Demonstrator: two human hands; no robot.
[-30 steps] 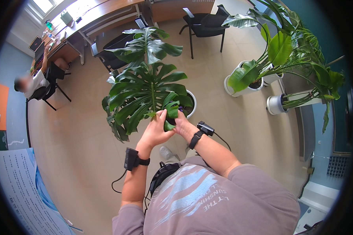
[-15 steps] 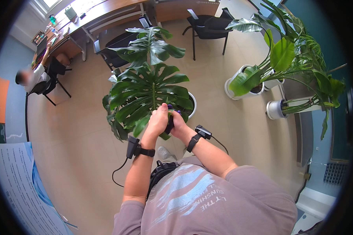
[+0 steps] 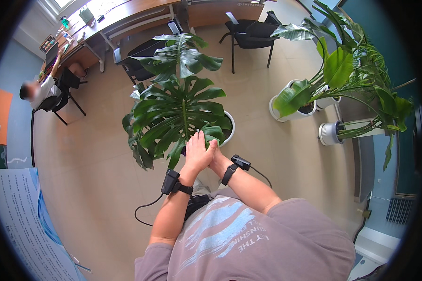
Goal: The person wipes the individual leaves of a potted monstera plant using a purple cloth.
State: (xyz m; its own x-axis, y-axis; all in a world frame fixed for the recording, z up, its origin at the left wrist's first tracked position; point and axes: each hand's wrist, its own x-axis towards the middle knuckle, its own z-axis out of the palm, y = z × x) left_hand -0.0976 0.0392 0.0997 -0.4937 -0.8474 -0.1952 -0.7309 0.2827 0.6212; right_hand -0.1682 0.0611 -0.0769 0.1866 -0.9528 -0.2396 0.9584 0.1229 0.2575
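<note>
A large split-leaf plant [image 3: 183,110] stands in a white pot [image 3: 230,129] on the floor right in front of me. My left hand [image 3: 197,151] lies flat with fingers stretched, pressed over my right hand [image 3: 216,158] at the tips of the nearest leaves. The right hand is mostly covered, so whether anything lies between the palms is hidden. Both wrists carry black strapped devices with cables, the left one [image 3: 171,181] and the right one [image 3: 239,162].
Two more potted plants in white pots [image 3: 280,111] [image 3: 329,134] stand to the right by the wall. Black chairs [image 3: 249,32] [image 3: 135,68] and a wooden desk [image 3: 119,18] sit behind the plant. A seated person [image 3: 36,92] is far left. A printed banner [image 3: 18,220] lies lower left.
My hands have drawn back from among the leaves and come together, left over right. The dark thing seen between them earlier no longer shows.
</note>
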